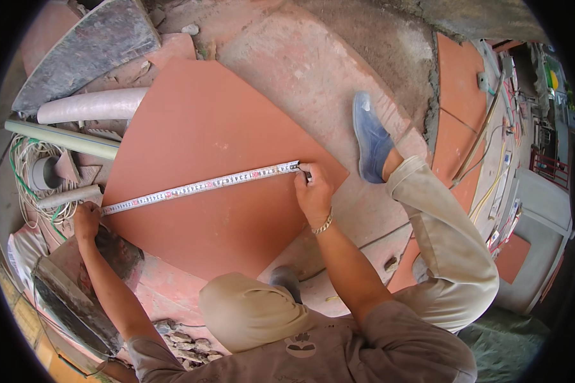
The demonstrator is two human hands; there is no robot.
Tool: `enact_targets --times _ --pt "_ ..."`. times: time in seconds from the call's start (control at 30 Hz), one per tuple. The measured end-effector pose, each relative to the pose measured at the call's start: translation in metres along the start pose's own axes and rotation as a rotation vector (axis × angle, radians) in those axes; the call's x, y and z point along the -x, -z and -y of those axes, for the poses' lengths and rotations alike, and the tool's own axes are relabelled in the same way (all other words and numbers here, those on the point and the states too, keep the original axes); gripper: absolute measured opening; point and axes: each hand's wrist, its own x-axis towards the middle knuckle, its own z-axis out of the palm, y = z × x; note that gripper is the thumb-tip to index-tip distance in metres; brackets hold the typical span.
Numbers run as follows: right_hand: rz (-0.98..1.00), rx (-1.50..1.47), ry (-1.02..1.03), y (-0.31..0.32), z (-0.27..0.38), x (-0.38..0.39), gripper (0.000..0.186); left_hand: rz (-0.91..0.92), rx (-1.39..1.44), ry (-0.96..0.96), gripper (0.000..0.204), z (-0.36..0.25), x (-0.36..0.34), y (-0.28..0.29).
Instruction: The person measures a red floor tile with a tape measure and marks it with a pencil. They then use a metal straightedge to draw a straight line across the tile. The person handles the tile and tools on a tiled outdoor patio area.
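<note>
A large terracotta-red square tile (pixel 217 134) lies flat on the rough floor in front of me. A white measuring tape (pixel 201 186) is stretched across it from left to right. My left hand (pixel 87 219) presses the tape's left end down at the tile's left edge. My right hand (pixel 312 191), with a metal bracelet on the wrist, pinches the tape's other end near the tile's right corner. I am squatting, with both knees and a blue shoe (pixel 370 137) in view.
A grey pipe (pixel 61 137), a whitish tube (pixel 89 105) and a coil of cable (pixel 29 185) lie left of the tile. A grey slab (pixel 86 51) leans at top left, rubble (pixel 188 348) sits by my knee. Laid red tiles (pixel 457 89) and cords (pixel 492 185) run along the right.
</note>
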Motion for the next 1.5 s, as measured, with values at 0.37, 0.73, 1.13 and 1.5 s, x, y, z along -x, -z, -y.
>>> enact_targets --times 0.37,0.73,1.13,1.5 --pt "0.007 0.051 0.085 -0.004 -0.009 -0.008 0.012 -0.018 -0.004 0.015 0.016 -0.012 -0.003 0.003" --pt "0.048 0.079 0.073 0.0 -0.006 -0.009 0.013 0.012 -0.016 0.067 0.017 -0.01 -0.003 0.002" --pt "0.072 0.047 0.04 0.002 -0.01 -0.004 0.015 0.002 -0.046 0.066 0.016 -0.016 -0.003 0.002" --pt "0.088 0.049 0.007 0.004 -0.006 -0.01 0.012 -0.034 -0.045 0.002 0.015 -0.016 -0.001 0.002"
